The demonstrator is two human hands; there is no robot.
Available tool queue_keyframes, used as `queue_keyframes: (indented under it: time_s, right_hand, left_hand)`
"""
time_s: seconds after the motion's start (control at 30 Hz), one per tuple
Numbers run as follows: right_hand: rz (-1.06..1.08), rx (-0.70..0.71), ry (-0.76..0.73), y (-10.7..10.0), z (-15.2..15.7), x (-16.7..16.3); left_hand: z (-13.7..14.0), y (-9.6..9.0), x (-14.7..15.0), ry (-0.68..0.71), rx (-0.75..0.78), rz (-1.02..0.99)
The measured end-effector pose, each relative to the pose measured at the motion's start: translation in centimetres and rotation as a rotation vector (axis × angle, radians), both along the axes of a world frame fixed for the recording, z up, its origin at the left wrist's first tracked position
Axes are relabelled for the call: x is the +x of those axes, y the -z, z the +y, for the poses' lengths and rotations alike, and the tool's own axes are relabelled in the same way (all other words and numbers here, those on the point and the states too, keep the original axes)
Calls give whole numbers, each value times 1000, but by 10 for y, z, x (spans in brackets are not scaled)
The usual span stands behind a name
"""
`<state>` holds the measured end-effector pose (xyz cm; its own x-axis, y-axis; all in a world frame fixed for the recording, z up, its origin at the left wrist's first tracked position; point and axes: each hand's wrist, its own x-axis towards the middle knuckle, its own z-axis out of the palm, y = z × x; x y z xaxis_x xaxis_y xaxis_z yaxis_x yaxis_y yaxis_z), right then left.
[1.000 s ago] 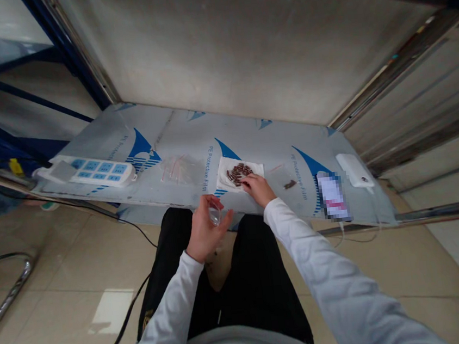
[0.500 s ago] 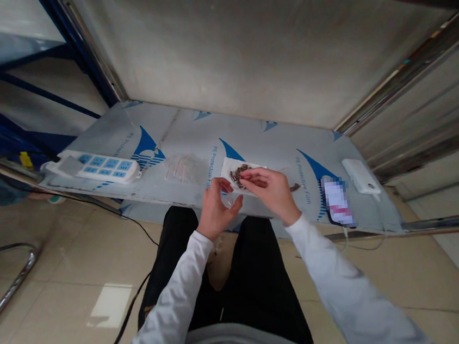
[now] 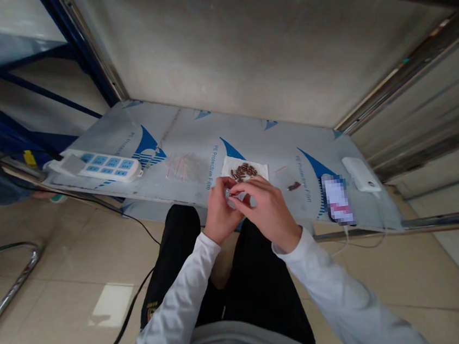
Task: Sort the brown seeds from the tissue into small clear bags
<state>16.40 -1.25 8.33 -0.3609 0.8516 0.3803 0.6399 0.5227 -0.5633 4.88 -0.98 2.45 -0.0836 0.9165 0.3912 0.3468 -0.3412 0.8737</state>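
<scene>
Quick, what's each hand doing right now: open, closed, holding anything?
Left hand: curled around a clear plastic thing, mostly hidden.
Right hand: closed in a pinch beside it; whether anything is held there can't be told.

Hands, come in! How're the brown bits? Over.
Left hand, right hand close together, grip unclear. Brown bits heaped on white paper. Hands partly cover paper's near edge.

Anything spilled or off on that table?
One thing: a small dark clump lies right of the white paper, apart from the brown pieces piled there. Looks stray, but seems to be in a clear bag, so probably no spill.
</scene>
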Motion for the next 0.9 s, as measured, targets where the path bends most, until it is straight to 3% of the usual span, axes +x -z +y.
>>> queue_keyframes:
  time_s: [0.17,0.27,0.4,0.47,0.6,0.7,0.9]
  right_hand:
    - [-127,23,-36,-7,-5,-5]
    - [-49,17,-71,-2,5,7]
    - [29,-31,151,41,45,46]
    - [-121,-153,143,72,65,64]
    - [-305,-205,117,118,82,75]
    - [-320,-198,142,129,80,70]
    - [-256,-162,174,128,86,57]
  left_hand:
    - [-2,1,-5,-15,4,15]
    - [-3,4,-9,-26,9,17]
    - [-5,9,-17,-90,-9,21]
    - [-6,11,-20,-101,-27,30]
    - [-6,15,-22,-92,-42,38]
    - [-5,16,-23,-97,-49,38]
    - [-5,17,-23,-94,-69,38]
